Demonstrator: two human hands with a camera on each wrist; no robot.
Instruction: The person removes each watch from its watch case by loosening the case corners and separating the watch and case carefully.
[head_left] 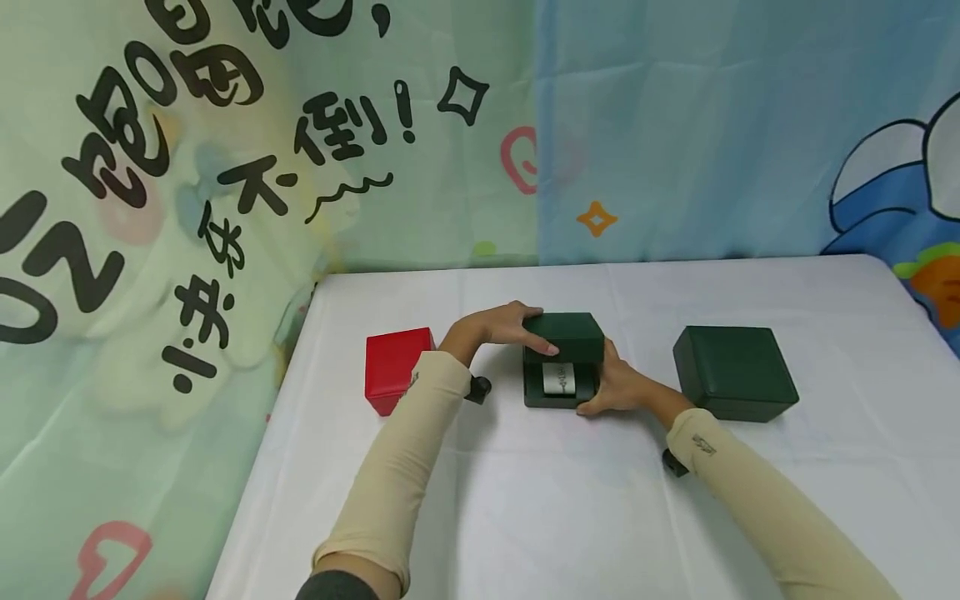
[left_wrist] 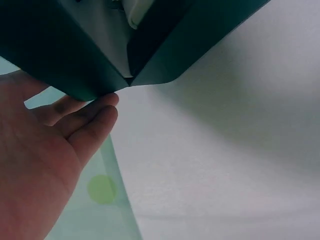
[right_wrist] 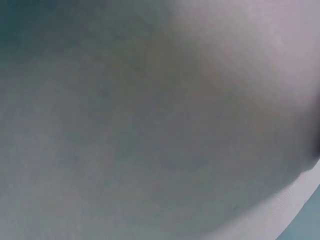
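Note:
A dark green box (head_left: 534, 392) stands in the middle of the table with its hinged lid (head_left: 573, 333) partly raised. Inside it sits a white padded piece (head_left: 558, 379) with dark marks on it. My left hand (head_left: 498, 323) grips the lid, thumb across its front and fingers behind; in the left wrist view, the fingertips of that hand (left_wrist: 50, 145) touch the green box's edge near the hinge. With my right hand (head_left: 621, 383) I hold the box's right side low down, thumb at the front corner. The right wrist view is too blurred to make out the grip.
A red box (head_left: 393, 362) lies left of the green one, beside my left forearm. Another dark green box (head_left: 735, 371), its lid down, stands to the right beyond my right wrist. White cloth covers the table (head_left: 555, 517); printed curtains (head_left: 675, 142) hang behind and to the left.

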